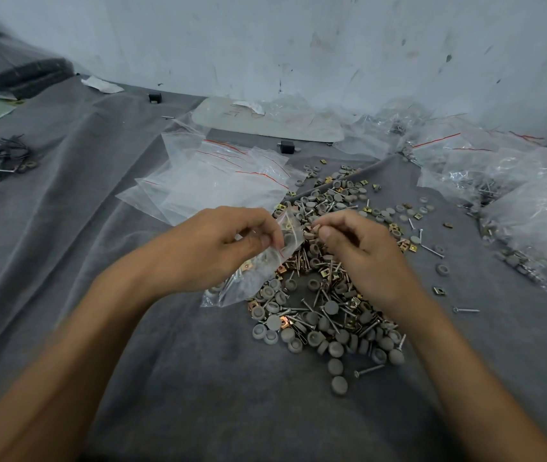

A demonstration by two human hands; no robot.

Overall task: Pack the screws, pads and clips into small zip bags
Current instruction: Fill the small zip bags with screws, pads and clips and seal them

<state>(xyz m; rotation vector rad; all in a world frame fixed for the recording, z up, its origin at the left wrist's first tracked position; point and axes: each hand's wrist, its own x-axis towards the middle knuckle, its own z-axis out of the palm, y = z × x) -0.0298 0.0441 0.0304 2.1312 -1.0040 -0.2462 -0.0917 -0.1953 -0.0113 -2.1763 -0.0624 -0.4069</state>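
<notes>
A small clear zip bag [259, 265] hangs from my left hand [219, 248], whose thumb and fingers pinch its upper edge; screws, grey pads and a brass clip show through it. My right hand [358, 251] is level with the bag's mouth, fingers curled and pinching a small piece at the fingertips; what the piece is stays unclear. Below both hands lies a loose pile [328, 308] of grey round pads, silver screws and brass square clips on the grey cloth [199, 378].
A stack of empty zip bags with red seal lines [212, 181] lies behind my left hand. Filled bags [515, 201] are heaped at the right by the wall. Black ties [9, 155] lie far left. Stray screws and clips dot the cloth on the right.
</notes>
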